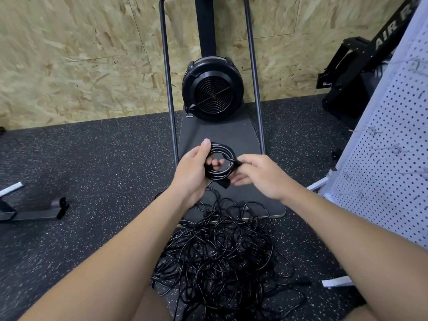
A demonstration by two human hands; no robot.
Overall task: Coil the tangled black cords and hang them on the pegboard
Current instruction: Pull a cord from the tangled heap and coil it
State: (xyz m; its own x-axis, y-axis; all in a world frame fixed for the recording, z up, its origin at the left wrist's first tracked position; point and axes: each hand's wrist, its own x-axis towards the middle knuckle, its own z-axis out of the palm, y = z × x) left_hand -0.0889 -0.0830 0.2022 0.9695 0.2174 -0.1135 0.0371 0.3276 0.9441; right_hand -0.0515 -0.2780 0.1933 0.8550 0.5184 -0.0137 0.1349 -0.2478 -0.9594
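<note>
A small coil of black cord (222,151) is held up in front of me, above the floor. My left hand (193,172) grips the coil's left side, thumb over the top and fingers through the loop. My right hand (259,176) pinches the cord's end at the coil's right edge. A black plug (224,183) hangs under the coil. Below my hands a big tangled heap of black cords (222,253) lies on the speckled rubber floor. The white pegboard (391,158) with metal hooks stands at the right.
A black fan-wheel exercise machine (212,89) on a dark base plate (203,133) stands straight ahead against an OSB wall. Another black machine (354,72) sits at the far right. A metal frame foot (37,213) lies at the left. A white strip (338,281) lies near the heap.
</note>
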